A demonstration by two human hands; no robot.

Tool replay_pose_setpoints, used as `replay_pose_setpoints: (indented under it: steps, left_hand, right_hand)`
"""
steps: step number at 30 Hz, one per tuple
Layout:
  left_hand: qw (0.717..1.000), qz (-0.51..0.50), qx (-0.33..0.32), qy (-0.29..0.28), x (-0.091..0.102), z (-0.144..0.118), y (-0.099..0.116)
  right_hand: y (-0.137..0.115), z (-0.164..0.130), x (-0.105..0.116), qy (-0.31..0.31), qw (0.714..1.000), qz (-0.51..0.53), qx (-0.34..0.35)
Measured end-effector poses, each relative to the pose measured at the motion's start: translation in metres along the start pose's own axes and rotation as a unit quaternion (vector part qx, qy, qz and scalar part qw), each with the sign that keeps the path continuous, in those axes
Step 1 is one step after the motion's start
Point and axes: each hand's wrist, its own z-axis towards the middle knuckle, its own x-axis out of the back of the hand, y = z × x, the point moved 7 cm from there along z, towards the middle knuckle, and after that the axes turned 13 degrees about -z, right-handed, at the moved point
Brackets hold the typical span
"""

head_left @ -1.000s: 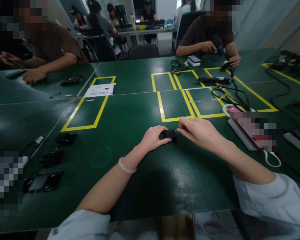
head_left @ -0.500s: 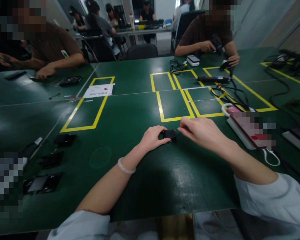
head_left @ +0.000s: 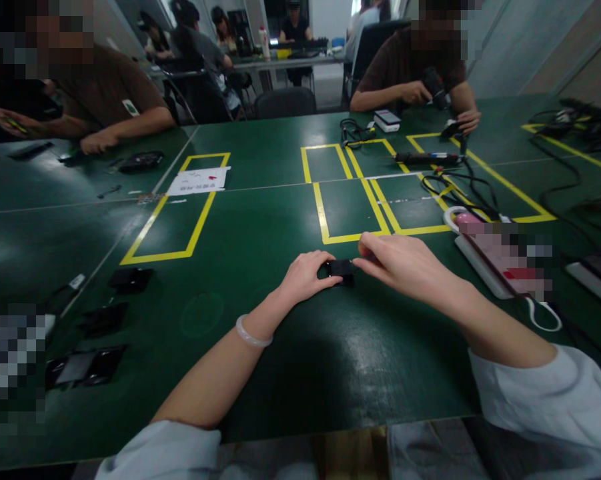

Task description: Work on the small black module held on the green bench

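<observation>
A small black box-shaped part [head_left: 341,269] lies on the green table [head_left: 290,380] in front of me. Thumb and fingers of my left hand [head_left: 307,275] grip its left side. My right hand [head_left: 400,263] is at the part's right edge, with thumb and forefinger drawn together in a pinch. Whatever the right fingertips hold is too small or too hidden to make out. A pale bangle [head_left: 253,333] circles my left wrist.
Several black parts [head_left: 130,279] lie to the left. Yellow tape outlines [head_left: 325,220] and a paper sheet [head_left: 200,181] mark the table. A pink-topped device [head_left: 500,257] and black cables [head_left: 473,190] lie right. Across the table, a person's hand [head_left: 420,92] holds a power tool [head_left: 436,88].
My right fingertips have shifted slightly left, closer to the black part, and the forefinger is more curled. My left hand stays put. The far-left person's hand has moved slightly right.
</observation>
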Motion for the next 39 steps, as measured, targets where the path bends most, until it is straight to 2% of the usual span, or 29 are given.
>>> replay_pose_setpoints:
  steps: [4, 11, 18, 25, 32, 39]
  left_hand:
    - [1.0, -0.003, 0.002, -0.003, -0.0001, 0.0002, 0.0006]
    - [1.0, -0.005, 0.003, -0.005, 0.0011, 0.0001, 0.0026]
    - [1.0, -0.002, 0.002, -0.003, 0.0011, 0.0006, 0.0019]
    - [1.0, -0.006, -0.004, 0.001, 0.0009, 0.0002, 0.0032]
    - [1.0, -0.002, 0.0, 0.0, -0.0009, 0.0006, 0.0018]
    - [1.0, -0.009, 0.004, -0.006, 0.0002, 0.0003, 0.0032]
  right_hand:
    - [0.0009, 0.0012, -0.0025, -0.013, 1.0, -0.02, -0.004]
    - [0.0036, -0.0015, -0.0011, 0.009, 0.999, 0.037, 0.014]
    - [0.002, 0.0019, -0.0022, 0.001, 1.0, -0.022, -0.01]
    - [0.0023, -0.0008, -0.0002, 0.006, 0.999, 0.043, 0.006]
    - [0.0032, 0.0008, -0.0019, 0.008, 1.0, 0.003, -0.011]
    - [0.0029, -0.0019, -0.0006, 0.018, 0.999, 0.041, -0.007]
